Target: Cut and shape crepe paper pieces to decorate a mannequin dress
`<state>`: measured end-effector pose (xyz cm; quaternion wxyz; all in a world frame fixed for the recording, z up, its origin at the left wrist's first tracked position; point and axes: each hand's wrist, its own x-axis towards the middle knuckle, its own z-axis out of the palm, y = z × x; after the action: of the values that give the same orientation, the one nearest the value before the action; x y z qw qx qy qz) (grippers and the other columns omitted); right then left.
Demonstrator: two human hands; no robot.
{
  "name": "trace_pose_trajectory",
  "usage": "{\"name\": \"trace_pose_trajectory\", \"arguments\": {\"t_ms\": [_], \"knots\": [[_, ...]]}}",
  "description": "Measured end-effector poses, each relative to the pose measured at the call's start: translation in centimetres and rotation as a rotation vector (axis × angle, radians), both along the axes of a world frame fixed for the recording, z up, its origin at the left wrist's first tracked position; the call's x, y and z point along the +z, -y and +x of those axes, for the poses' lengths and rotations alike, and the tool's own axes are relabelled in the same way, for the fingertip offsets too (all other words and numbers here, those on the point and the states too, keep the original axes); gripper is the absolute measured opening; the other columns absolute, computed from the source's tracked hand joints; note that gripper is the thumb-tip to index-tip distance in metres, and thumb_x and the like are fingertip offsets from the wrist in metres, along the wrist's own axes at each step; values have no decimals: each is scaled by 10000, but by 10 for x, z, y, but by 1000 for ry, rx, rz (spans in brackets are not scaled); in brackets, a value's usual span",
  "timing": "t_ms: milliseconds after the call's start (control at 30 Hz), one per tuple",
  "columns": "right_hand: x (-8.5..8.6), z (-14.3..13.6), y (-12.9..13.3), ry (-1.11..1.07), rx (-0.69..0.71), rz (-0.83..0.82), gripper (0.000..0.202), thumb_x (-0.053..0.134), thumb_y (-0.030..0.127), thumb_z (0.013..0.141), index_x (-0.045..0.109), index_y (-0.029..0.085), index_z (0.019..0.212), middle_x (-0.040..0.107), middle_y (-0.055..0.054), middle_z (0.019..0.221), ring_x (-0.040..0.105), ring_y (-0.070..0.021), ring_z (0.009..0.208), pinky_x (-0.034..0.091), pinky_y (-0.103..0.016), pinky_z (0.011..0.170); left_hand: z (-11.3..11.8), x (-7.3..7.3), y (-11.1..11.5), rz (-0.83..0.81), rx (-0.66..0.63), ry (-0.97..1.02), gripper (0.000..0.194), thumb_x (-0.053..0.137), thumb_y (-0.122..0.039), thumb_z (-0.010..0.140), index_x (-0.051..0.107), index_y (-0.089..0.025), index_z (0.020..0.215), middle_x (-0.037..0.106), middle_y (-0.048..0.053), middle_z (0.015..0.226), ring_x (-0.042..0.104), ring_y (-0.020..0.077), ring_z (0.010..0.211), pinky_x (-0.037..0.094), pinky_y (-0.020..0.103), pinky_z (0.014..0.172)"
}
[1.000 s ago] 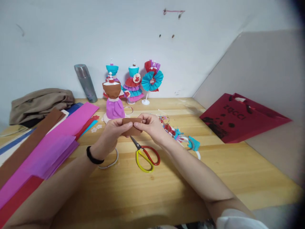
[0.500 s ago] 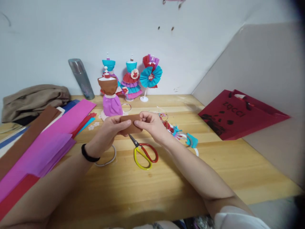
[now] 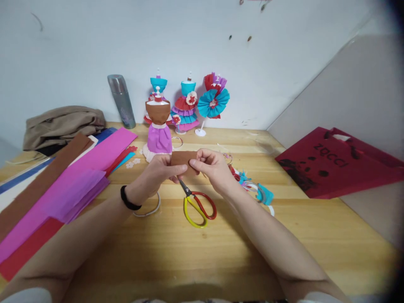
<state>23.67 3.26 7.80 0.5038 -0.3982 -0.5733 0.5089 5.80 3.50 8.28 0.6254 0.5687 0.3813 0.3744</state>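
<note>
A small brown paper piece (image 3: 182,158) is stretched between both hands, above the table. My left hand (image 3: 159,171) is closed on its left side, thumb across the front. My right hand (image 3: 213,168) pinches its right side with thumb and fingers. Just below the hands lie scissors with one yellow and one red handle (image 3: 198,205), their tip partly hidden by my left hand. Behind my left hand stands a small dress form (image 3: 159,136) with a brown top and purple skirt.
Coloured paper sheets (image 3: 91,158) lie at the left, near a brown cloth (image 3: 65,126) and a leaning bottle (image 3: 122,103). More dress forms (image 3: 186,107) stand at the back. Scraps and tape (image 3: 251,186) are right of my hands; a red bag (image 3: 334,164) is farther right.
The camera view has turned a little left, so everything appears shifted to the right. Both hands still hold the brown paper, with little change in their grip.
</note>
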Motion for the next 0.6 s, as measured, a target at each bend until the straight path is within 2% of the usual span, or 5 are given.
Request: {"name": "trace_pose_trajectory", "arguments": {"t_ms": [100, 267, 367, 500, 600], "knots": [[-1, 3, -2, 53, -13, 69, 249, 767, 357, 666, 607, 181, 735, 535, 45, 617, 468, -94, 569, 370, -244, 553, 2, -5, -1, 131, 62, -74, 247, 746, -372, 722, 761, -135, 787, 676, 38, 663, 550, 119, 589, 432, 236, 556], [-6, 5, -5, 130, -9, 201, 201, 746, 303, 684, 650, 185, 816, 573, 25, 689, 496, -117, 637, 393, -265, 603, 3, -5, 4, 702, 275, -341, 179, 660, -256, 793, 711, -162, 649, 574, -8, 558, 460, 100, 541, 328, 253, 534], [-5, 7, -5, 119, 15, 284, 116, 724, 270, 731, 639, 191, 745, 593, 7, 726, 510, -122, 657, 407, -277, 624, -2, 4, 4, 873, 217, -397, 91, 672, -212, 783, 734, -177, 727, 647, 5, 647, 534, 120, 618, 385, 265, 599], [0, 16, -7, 122, 33, 466, 66, 721, 256, 782, 693, 204, 752, 649, -46, 872, 591, -170, 812, 457, -313, 701, -16, 13, -6, 506, -63, -198, 604, 867, -341, 621, 704, -206, 1186, 740, 89, 1129, 671, 237, 976, 518, 316, 784], [0, 22, -8, 196, 47, 562, 72, 728, 282, 818, 742, 225, 777, 658, -66, 973, 603, -199, 907, 482, -349, 757, -19, 11, -10, 51, -223, 21, 571, 717, -566, 779, 684, -213, 1227, 700, 106, 1244, 671, 265, 1070, 547, 309, 763]]}}
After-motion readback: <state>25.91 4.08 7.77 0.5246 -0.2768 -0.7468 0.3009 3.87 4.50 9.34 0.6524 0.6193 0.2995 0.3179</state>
